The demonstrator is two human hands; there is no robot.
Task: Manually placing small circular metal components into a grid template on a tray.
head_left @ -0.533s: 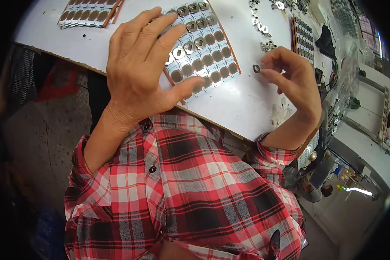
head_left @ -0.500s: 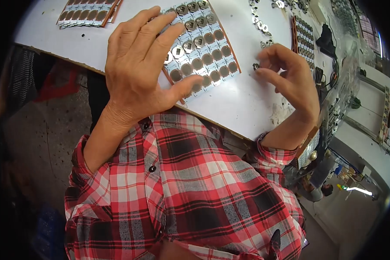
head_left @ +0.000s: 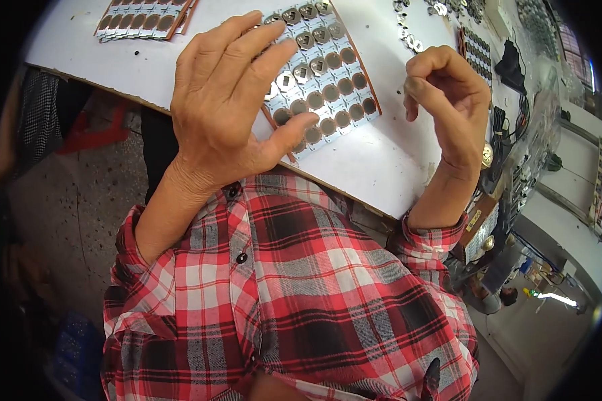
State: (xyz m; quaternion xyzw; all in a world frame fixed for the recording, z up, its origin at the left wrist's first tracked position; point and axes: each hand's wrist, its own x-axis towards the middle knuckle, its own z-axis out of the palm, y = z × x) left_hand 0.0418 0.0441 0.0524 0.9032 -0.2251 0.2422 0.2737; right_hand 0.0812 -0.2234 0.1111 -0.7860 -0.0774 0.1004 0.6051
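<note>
Beneath the left fingers (head_left: 269, 65), a panel (head_left: 357, 59) holds round discs (head_left: 345, 86) in rows.

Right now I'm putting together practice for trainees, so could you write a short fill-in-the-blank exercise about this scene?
1. The hand partly covering the panel of round discs is the person's ____ one.
2. The loose metal pieces lie nearest the picture's ____ edge.
3. The colour of the tabletop is ____.
4. The shirt mixes black, grey and white with one bright colour, ____.

Missing words: left; top; white; red.
</note>
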